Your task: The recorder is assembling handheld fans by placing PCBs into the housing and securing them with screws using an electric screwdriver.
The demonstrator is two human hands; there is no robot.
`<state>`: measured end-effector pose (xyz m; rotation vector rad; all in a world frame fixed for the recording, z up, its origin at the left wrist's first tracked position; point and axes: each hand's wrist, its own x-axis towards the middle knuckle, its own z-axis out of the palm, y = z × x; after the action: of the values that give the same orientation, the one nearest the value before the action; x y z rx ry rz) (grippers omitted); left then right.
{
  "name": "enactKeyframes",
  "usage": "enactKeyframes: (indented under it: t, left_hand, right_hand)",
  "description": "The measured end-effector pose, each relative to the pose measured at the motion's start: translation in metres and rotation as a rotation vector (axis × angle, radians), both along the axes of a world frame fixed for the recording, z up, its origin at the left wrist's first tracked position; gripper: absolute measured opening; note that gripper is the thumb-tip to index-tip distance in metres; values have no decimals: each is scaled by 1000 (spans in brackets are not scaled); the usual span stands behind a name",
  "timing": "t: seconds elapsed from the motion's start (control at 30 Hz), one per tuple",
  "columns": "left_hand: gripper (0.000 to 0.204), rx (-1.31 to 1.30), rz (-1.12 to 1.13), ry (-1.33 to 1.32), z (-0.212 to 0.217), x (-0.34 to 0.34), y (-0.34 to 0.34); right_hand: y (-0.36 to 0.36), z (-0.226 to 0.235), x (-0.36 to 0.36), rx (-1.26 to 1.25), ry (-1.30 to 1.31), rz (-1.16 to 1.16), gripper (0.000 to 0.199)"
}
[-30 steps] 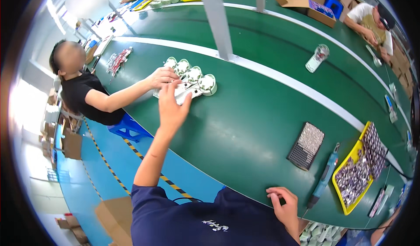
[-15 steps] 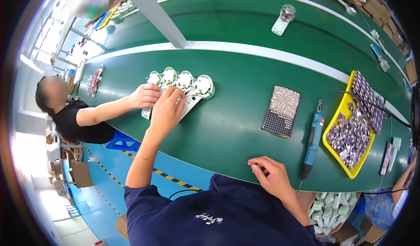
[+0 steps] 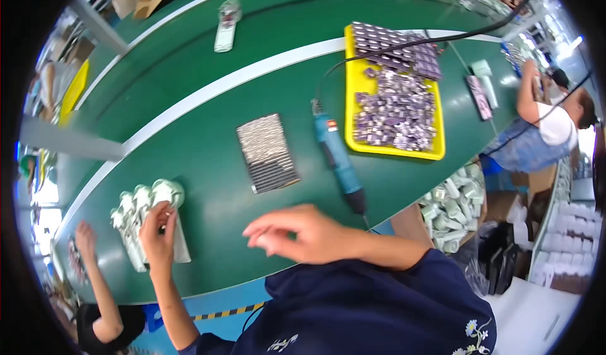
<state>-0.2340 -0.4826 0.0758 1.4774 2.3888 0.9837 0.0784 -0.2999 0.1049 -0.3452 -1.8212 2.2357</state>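
Note:
Several pale green handheld fan bodies (image 3: 145, 197) lie side by side on the green table at the left, round heads pointing away from me. My left hand (image 3: 158, 235) is over the row's right side, thumb and index finger pinched together; whatever is between them is too small to make out. My right hand (image 3: 290, 232) hovers above the near table edge, fingers stretched forward and thumb apart, holding nothing visible. Beyond it lies a dark grid block (image 3: 268, 153) filled with small silver pieces. A teal electric screwdriver (image 3: 339, 159) rests right of the block.
A yellow tray (image 3: 394, 152) holds many small purple-and-silver parts. A box of pale green casings (image 3: 454, 203) stands below the table edge. A black cable (image 3: 480, 32) crosses above the tray. Co-workers sit left and right; one's hand (image 3: 85, 236) is near the fans.
My view has swung to the right. My right hand has reached forward over the table. The co-worker's hand at the left has drawn away from the fan bodies.

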Motion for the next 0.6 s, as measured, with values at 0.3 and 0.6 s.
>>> enactKeyframes:
  t: [0.3,0.6]
  left_hand:
    - [19,83,-71,-331,-9,31,55]
    - [17,161,-240,-403,-6,84,94]
  right_hand:
    - [213,-23,115,1387,-750,-671,21]
    - [237,-18,91,1356,-934,-295,17]
